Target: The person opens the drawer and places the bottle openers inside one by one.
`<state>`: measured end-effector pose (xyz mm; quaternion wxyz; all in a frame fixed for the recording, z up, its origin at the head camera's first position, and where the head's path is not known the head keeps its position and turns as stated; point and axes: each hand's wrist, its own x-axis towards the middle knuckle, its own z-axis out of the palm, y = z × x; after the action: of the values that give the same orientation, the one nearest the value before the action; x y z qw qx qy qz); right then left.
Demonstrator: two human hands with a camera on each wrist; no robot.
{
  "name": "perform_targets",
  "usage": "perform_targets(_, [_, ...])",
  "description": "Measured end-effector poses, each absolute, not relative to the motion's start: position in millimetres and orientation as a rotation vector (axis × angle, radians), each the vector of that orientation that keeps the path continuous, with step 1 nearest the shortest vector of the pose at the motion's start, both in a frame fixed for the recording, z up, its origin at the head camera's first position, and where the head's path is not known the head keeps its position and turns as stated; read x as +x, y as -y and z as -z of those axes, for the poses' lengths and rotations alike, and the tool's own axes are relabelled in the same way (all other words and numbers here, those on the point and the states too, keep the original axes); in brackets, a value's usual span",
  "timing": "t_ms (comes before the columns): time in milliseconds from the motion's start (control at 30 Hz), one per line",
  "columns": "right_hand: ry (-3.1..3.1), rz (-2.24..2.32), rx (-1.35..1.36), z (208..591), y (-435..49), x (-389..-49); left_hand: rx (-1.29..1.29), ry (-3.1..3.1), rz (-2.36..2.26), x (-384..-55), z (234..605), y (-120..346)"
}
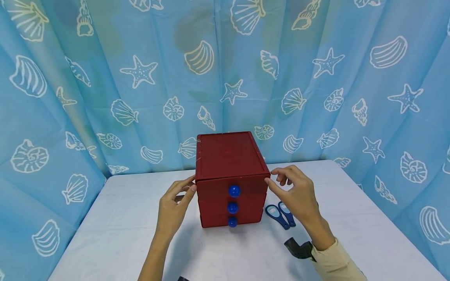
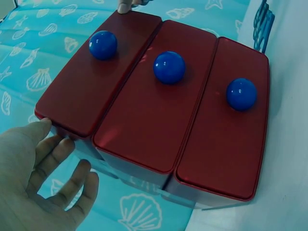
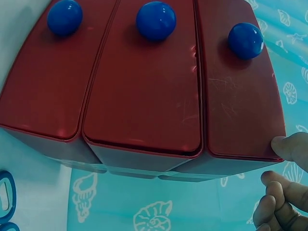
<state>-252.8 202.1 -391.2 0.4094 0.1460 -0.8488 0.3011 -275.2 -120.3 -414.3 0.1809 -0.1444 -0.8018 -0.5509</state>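
Note:
A dark red three-drawer box with round blue knobs stands on the white tabletop, its drawer fronts towards me. At its upper left front corner is my left hand. In the left wrist view the left thumb meets the top drawer's corner, and the other fingers spread loosely beside the box's side. My right hand is at the upper right front corner. Its thumb touches the top drawer front, while the index fingertip sits beside the side wall. All three drawers look closed.
Two dark blue handled things with oval loop ends lie right of the box, below my right hand. The white tabletop extends on both sides. A blue curtain with shell and starfish prints hangs behind.

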Motion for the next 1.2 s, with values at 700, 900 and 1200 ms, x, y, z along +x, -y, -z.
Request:
perform_targets(700, [2.135, -0.809, 0.354, 391, -201, -257, -0.428, 2.251, 1.557, -277, 416, 121])
perform_targets(900, [2.114, -0.794, 0.305, 397, -195, -254, -0.413, 2.245, 1.570, -274, 419, 123])
perform_targets(1200, [2.084, -0.803, 0.451, 412, -177, -227, -0.446, 2.231, 1.575, -277, 418, 123])
